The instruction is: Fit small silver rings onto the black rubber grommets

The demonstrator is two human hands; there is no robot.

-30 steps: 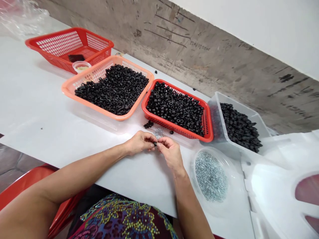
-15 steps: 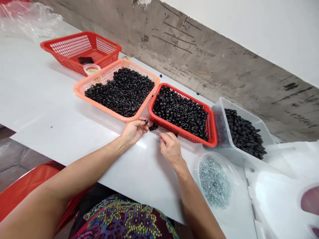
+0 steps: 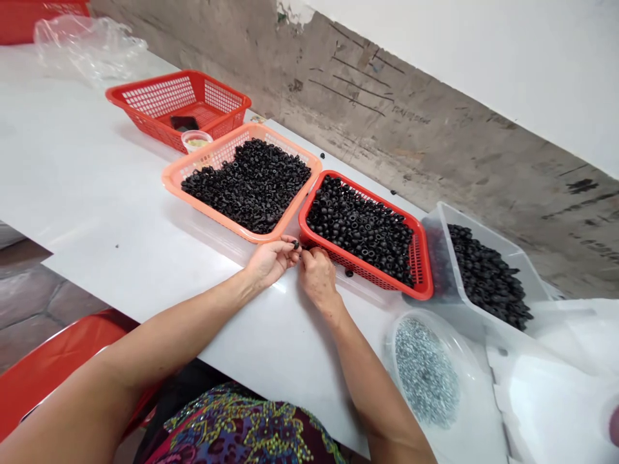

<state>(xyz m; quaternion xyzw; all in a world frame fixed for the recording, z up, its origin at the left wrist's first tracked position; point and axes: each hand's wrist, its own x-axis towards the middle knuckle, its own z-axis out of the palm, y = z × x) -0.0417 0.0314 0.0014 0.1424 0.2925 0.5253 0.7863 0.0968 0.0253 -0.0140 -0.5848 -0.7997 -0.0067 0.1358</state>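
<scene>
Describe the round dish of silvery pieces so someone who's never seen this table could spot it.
On the white table, look past the person's right hand to the clear bin of black pieces. Just in front sits a round clear dish, the only container holding small silvery pieces.

A white bench (image 3: 91, 167) carries a crumpled clear plastic bag (image 3: 87, 48) at upper left, a red mesh basket (image 3: 178, 96), a salmon-orange mesh basket (image 3: 207, 211), a red mesh tray (image 3: 362, 267), a clear plastic tub (image 3: 438, 258) at right, and a round clear dish (image 3: 425, 374) at lower right.
</scene>
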